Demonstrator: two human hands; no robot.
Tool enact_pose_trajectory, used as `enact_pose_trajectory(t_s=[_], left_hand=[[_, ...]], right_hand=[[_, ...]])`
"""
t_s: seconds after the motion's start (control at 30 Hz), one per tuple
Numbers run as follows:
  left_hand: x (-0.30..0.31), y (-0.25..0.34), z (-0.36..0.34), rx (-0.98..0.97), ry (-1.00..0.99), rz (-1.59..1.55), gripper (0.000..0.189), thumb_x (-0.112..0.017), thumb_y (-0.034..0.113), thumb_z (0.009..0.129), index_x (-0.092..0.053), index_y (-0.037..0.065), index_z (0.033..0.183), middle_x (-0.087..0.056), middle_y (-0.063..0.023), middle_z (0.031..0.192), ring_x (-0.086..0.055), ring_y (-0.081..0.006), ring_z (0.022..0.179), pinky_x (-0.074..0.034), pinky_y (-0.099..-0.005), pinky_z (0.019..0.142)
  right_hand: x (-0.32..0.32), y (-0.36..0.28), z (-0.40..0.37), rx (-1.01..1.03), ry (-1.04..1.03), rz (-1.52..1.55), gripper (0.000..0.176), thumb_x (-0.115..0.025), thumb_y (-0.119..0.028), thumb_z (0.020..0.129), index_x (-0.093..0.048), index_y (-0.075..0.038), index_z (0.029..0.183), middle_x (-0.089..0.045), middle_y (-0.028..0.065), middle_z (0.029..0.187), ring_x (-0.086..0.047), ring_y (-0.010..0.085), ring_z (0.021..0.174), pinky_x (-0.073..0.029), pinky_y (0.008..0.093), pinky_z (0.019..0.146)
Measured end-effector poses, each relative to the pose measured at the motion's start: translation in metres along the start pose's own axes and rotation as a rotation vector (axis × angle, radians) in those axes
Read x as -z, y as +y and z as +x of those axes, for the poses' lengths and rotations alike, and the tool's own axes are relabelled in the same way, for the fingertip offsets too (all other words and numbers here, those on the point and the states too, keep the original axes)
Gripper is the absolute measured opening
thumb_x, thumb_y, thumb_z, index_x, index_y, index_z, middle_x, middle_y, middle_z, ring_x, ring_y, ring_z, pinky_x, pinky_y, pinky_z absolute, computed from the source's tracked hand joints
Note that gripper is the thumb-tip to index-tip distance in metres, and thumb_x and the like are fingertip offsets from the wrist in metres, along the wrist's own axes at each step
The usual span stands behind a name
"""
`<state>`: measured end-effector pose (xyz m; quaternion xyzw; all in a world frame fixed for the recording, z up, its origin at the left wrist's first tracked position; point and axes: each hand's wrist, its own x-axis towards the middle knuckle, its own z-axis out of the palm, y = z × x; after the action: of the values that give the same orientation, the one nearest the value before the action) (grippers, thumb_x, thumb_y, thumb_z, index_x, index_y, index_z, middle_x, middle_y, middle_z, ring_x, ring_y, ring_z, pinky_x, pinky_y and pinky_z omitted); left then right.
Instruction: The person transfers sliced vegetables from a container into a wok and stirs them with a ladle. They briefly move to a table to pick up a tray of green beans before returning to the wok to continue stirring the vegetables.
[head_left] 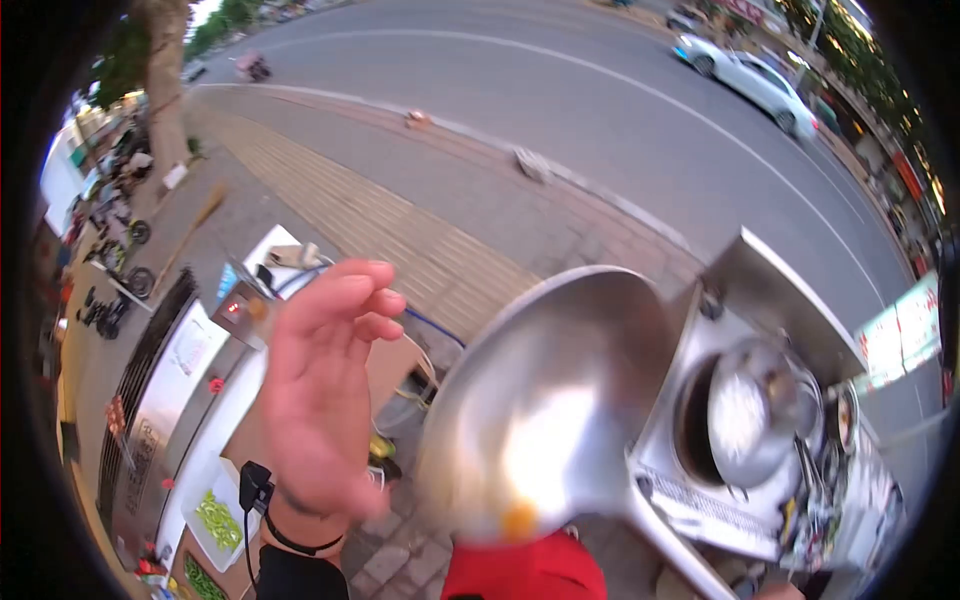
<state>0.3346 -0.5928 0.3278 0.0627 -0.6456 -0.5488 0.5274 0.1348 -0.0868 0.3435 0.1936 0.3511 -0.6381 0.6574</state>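
Observation:
My left hand (pixel 325 390) is raised left of centre, its fingers curled but apart, with nothing in it. Just right of it, a large metal ladle (pixel 550 400) fills the middle of the view, its hollow side facing me and an orange spot near its lower rim. The handle (pixel 680 550) runs down to the lower right. A small part of my right hand (pixel 780 591) shows at its end at the bottom edge; most of that hand is out of view.
At right, a metal stove stand (pixel 790 285) bears a wok (pixel 745 415). On the left is a counter with a tray of chopped green vegetables (pixel 218 520). Beyond are a paved sidewalk (pixel 400 225), a tree trunk (pixel 166 90) and a road with a white car (pixel 750 80).

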Motion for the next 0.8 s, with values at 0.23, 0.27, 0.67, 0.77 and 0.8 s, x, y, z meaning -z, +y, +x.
enact_pose_trajectory(t_s=[0.23, 0.27, 0.67, 0.77, 0.8], left_hand=[[-0.006, -0.183, -0.195, 0.995, 0.283, 0.045, 0.013, -0.059, 0.018, 0.094, -0.059, 0.007, 0.101, -0.062, -0.0008, 0.098, -0.057, -0.0099, 0.088, -0.045, -0.0265, 0.075], [-0.003, -0.206, -0.239, 1.106, 0.338, 0.133, 0.011, -0.059, 0.019, 0.094, -0.06, 0.008, 0.095, -0.063, 0.0011, 0.088, -0.058, -0.0088, 0.08, -0.045, -0.0265, 0.07], [0.064, -0.145, -0.617, 1.56, -0.081, 1.065, 0.042, -0.072, 0.04, 0.079, -0.064, -0.001, 0.082, -0.067, -0.0192, 0.08, -0.065, -0.0351, 0.081, -0.05, -0.0418, 0.078], [0.067, -0.126, -0.625, 1.688, 0.05, 1.071, 0.044, -0.066, 0.036, 0.083, -0.069, -0.004, 0.1, -0.068, -0.0265, 0.107, -0.065, -0.0386, 0.103, -0.049, -0.0424, 0.089], [0.066, -0.123, -0.624, 1.7, -0.002, 1.104, 0.042, -0.065, 0.035, 0.083, -0.07, -0.003, 0.1, -0.068, -0.0264, 0.106, -0.065, -0.0388, 0.102, -0.049, -0.0432, 0.088]], right_hand=[[0.016, 0.017, 0.161, 0.33, 0.225, -0.916, 0.044, -0.062, -0.013, 0.085, -0.057, 0.006, 0.124, -0.056, 0.0049, 0.07, -0.054, 0.016, 0.053, -0.043, 0.0273, 0.05], [0.058, 0.014, 0.193, 0.427, 0.292, -1.295, 0.041, -0.061, -0.014, 0.086, -0.056, 0.0, 0.124, -0.06, 0.013, 0.071, -0.061, 0.0255, 0.058, -0.047, 0.0333, 0.057], [0.169, 0.007, 0.318, 0.511, 0.52, -1.548, 0.04, -0.06, -0.013, 0.084, -0.059, -0.001, 0.122, -0.066, 0.0286, 0.093, -0.065, 0.0457, 0.089, -0.052, 0.0481, 0.078], [0.174, 0.01, 0.327, 0.516, 0.499, -1.563, 0.041, -0.059, -0.015, 0.084, -0.059, 0.001, 0.121, -0.066, 0.0302, 0.091, -0.065, 0.0468, 0.088, -0.051, 0.0511, 0.08], [0.176, 0.013, 0.328, 0.514, 0.497, -1.568, 0.041, -0.058, -0.016, 0.084, -0.058, 0.001, 0.121, -0.066, 0.0308, 0.09, -0.065, 0.0472, 0.088, -0.051, 0.0521, 0.081]])
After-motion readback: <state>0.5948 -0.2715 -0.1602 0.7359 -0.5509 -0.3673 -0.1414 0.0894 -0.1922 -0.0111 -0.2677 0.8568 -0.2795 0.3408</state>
